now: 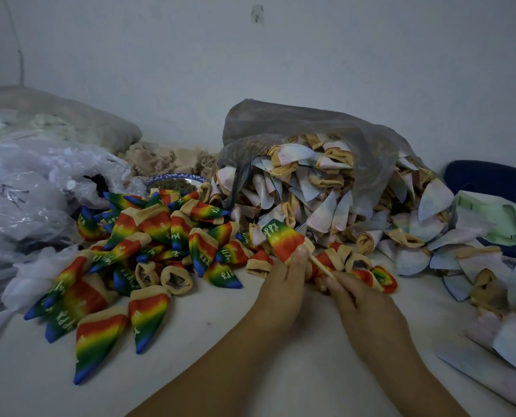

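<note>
grip of left hand (289, 281) round rainbow cone (282, 240), thumb up; right hand (359, 302) in pinch on thin stick (321, 266)

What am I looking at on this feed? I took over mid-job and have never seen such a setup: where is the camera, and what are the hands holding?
There is no machine here. A person works with two bare hands, and the single picture comes from a wide-angle camera on their head, looking forward and down.

The left hand grips a rainbow-striped cone-shaped fabric piece near its tan cuff. The right hand pinches a thin pale wooden stick, whose tip reaches that cuff.

On the white table, a heap of similar rainbow fabric cones lies to the left. To the right, pale pastel fabric pieces with tan edges spill from a grey translucent plastic bag. A crumpled clear plastic bag sits far left.
</note>
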The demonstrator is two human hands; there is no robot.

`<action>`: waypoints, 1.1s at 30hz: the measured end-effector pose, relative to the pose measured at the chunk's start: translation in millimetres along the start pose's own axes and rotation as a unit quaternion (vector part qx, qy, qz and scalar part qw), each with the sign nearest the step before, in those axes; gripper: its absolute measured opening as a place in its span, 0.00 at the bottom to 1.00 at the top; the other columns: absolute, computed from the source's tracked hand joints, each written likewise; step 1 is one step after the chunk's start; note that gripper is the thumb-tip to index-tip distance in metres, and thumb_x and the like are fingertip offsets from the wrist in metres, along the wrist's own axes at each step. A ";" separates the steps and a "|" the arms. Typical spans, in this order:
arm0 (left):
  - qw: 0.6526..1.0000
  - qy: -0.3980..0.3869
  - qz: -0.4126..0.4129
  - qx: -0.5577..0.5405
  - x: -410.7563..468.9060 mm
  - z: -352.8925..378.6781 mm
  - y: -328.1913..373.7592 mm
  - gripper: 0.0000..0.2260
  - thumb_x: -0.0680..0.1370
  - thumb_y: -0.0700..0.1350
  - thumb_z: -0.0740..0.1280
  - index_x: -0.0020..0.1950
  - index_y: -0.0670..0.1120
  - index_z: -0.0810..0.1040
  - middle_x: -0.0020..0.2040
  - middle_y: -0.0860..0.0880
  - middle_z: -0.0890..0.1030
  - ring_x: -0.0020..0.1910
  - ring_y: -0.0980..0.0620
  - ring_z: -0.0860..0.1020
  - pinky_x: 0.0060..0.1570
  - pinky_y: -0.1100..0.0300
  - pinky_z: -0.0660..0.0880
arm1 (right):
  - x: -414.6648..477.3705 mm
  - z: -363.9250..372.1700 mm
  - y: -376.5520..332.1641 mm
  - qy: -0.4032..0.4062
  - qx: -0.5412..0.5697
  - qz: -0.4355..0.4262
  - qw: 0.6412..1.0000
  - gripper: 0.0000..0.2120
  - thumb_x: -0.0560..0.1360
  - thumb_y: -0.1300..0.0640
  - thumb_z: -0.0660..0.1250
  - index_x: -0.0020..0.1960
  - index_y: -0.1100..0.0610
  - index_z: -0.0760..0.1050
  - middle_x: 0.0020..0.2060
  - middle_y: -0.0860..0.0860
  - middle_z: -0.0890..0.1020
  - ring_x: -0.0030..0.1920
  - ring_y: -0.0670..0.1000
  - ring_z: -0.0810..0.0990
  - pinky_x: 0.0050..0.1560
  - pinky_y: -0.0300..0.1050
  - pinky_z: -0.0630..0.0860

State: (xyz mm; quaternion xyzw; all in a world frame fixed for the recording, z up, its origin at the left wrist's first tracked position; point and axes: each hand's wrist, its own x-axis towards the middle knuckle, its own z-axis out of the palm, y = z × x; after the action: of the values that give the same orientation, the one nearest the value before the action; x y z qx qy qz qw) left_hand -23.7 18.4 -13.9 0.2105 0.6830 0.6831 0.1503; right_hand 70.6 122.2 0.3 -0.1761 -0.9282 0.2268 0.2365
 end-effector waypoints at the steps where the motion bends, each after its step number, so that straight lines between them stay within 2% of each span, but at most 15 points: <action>1: 1.000 0.011 -0.013 -0.017 1.9 -0.9 -0.6 0.28 0.78 0.67 0.53 0.67 0.51 0.75 0.61 0.53 0.79 0.61 0.55 0.75 0.60 0.61 0.69 | 0.0 -0.8 1.4 0.001 -0.015 -0.002 1.000 0.16 0.77 0.39 0.51 0.56 0.38 0.75 0.33 0.39 0.75 0.36 0.40 0.73 0.33 0.39 0.68; 3: 0.996 0.019 -0.016 -0.080 4.3 -2.5 2.8 0.18 0.82 0.59 0.59 0.66 0.51 0.76 0.58 0.51 0.81 0.60 0.53 0.77 0.57 0.62 0.71 | 0.4 -3.2 3.8 0.003 -0.038 -0.008 0.999 0.17 0.77 0.38 0.49 0.56 0.38 0.74 0.35 0.38 0.74 0.38 0.40 0.73 0.35 0.40 0.71; 5: 0.988 0.011 -0.019 -0.153 7.3 -4.5 5.9 0.09 0.81 0.51 0.65 0.55 0.50 0.82 0.54 0.46 0.83 0.56 0.47 0.79 0.63 0.49 0.74 | 2.1 -5.6 5.4 0.004 -0.039 -0.016 0.999 0.17 0.78 0.40 0.49 0.56 0.39 0.74 0.41 0.40 0.76 0.41 0.41 0.73 0.39 0.43 0.74; 6: 0.984 0.001 -0.016 -0.180 8.1 -5.8 7.2 0.07 0.79 0.50 0.69 0.51 0.50 0.84 0.53 0.44 0.84 0.55 0.46 0.80 0.64 0.46 0.74 | 3.7 -6.8 5.5 0.004 -0.038 -0.023 0.999 0.17 0.79 0.42 0.50 0.58 0.41 0.74 0.43 0.42 0.76 0.43 0.42 0.73 0.41 0.44 0.74; 7: 0.979 -0.013 -0.014 -0.203 7.2 -7.1 8.3 0.07 0.76 0.51 0.72 0.49 0.50 0.85 0.53 0.44 0.84 0.54 0.46 0.80 0.63 0.47 0.75 | 4.8 -7.9 5.6 0.004 -0.043 -0.031 0.999 0.16 0.79 0.44 0.51 0.59 0.42 0.75 0.45 0.43 0.76 0.45 0.44 0.73 0.42 0.45 0.74; 9: 0.964 -0.044 -0.020 -0.261 4.6 -10.1 12.8 0.16 0.71 0.57 0.72 0.51 0.46 0.84 0.54 0.44 0.84 0.51 0.47 0.81 0.57 0.51 0.76 | 6.0 -9.8 6.3 0.006 -0.058 -0.044 0.997 0.16 0.80 0.48 0.53 0.62 0.46 0.75 0.47 0.47 0.77 0.46 0.47 0.73 0.44 0.46 0.74; 12: 0.947 -0.032 -0.064 -0.313 4.9 -15.5 16.5 0.30 0.72 0.68 0.64 0.51 0.41 0.84 0.54 0.41 0.85 0.51 0.46 0.83 0.53 0.54 0.77 | 6.0 -11.0 7.4 -0.006 -0.085 -0.063 0.994 0.16 0.81 0.52 0.56 0.64 0.50 0.75 0.49 0.51 0.77 0.49 0.51 0.72 0.49 0.49 0.71; 14: 0.951 0.002 -0.075 -0.299 6.6 -18.8 17.3 0.31 0.72 0.67 0.62 0.49 0.41 0.86 0.51 0.41 0.85 0.50 0.47 0.84 0.48 0.57 0.78 | 5.3 -9.6 7.1 -0.014 -0.121 -0.063 0.991 0.16 0.81 0.53 0.56 0.66 0.50 0.74 0.53 0.52 0.77 0.52 0.53 0.70 0.52 0.50 0.68; 16: 0.957 0.024 -0.066 -0.281 7.9 -21.4 17.7 0.23 0.75 0.62 0.64 0.51 0.46 0.87 0.51 0.43 0.86 0.53 0.48 0.83 0.46 0.60 0.77 | 6.7 -8.3 5.5 -0.020 -0.142 -0.059 0.988 0.17 0.81 0.53 0.55 0.68 0.50 0.72 0.56 0.53 0.75 0.55 0.54 0.69 0.54 0.49 0.66; 19: 0.946 0.027 -0.043 -0.321 11.4 -26.2 16.7 0.11 0.80 0.50 0.65 0.59 0.51 0.83 0.56 0.48 0.85 0.56 0.50 0.83 0.48 0.57 0.80 | 5.5 -10.5 3.5 -0.031 -0.097 -0.059 0.993 0.13 0.81 0.52 0.56 0.61 0.48 0.75 0.52 0.50 0.77 0.53 0.51 0.72 0.52 0.45 0.68; 22: 0.923 0.016 -0.045 -0.382 13.4 -29.4 16.5 0.09 0.79 0.45 0.66 0.58 0.46 0.80 0.52 0.45 0.85 0.50 0.48 0.85 0.40 0.57 0.80 | 0.6 -15.6 3.5 -0.064 -0.118 -0.051 0.990 0.12 0.81 0.45 0.51 0.55 0.42 0.73 0.48 0.44 0.79 0.47 0.44 0.75 0.48 0.42 0.73; 24: 0.913 0.006 -0.053 -0.405 13.7 -29.5 17.3 0.07 0.75 0.47 0.70 0.47 0.44 0.82 0.44 0.45 0.85 0.41 0.47 0.84 0.36 0.56 0.80 | -1.3 -17.8 1.4 -0.062 -0.134 -0.044 0.988 0.13 0.81 0.43 0.49 0.55 0.40 0.72 0.47 0.43 0.78 0.45 0.43 0.75 0.45 0.40 0.74; 27: 0.904 0.006 -0.047 -0.426 14.2 -31.7 19.9 0.12 0.73 0.55 0.71 0.36 0.48 0.80 0.37 0.48 0.80 0.37 0.51 0.80 0.40 0.56 0.80 | -3.2 -16.5 -3.5 -0.045 -0.147 -0.045 0.987 0.14 0.80 0.42 0.47 0.55 0.39 0.70 0.43 0.42 0.78 0.42 0.42 0.75 0.42 0.39 0.74; 30: 0.891 0.035 -0.059 -0.450 13.6 -32.7 22.2 0.17 0.73 0.60 0.68 0.36 0.48 0.78 0.36 0.48 0.79 0.37 0.51 0.79 0.43 0.57 0.80 | -4.1 -11.6 -5.9 -0.062 -0.147 -0.043 0.986 0.14 0.80 0.41 0.45 0.52 0.41 0.68 0.40 0.43 0.77 0.40 0.43 0.75 0.42 0.40 0.75; 33: 0.914 0.103 -0.058 -0.389 17.5 -25.0 17.6 0.19 0.79 0.59 0.63 0.41 0.44 0.77 0.36 0.45 0.84 0.35 0.50 0.83 0.35 0.58 0.80 | -7.0 -6.5 -11.2 -0.074 -0.132 -0.046 0.987 0.12 0.81 0.42 0.46 0.51 0.41 0.67 0.38 0.44 0.76 0.39 0.44 0.74 0.41 0.40 0.73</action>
State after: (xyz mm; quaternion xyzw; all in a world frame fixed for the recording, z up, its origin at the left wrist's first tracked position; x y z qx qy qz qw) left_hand -49.7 4.8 5.7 0.0240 0.3865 0.9024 0.1890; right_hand 77.3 112.0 8.5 -0.1453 -0.9721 0.1036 0.1521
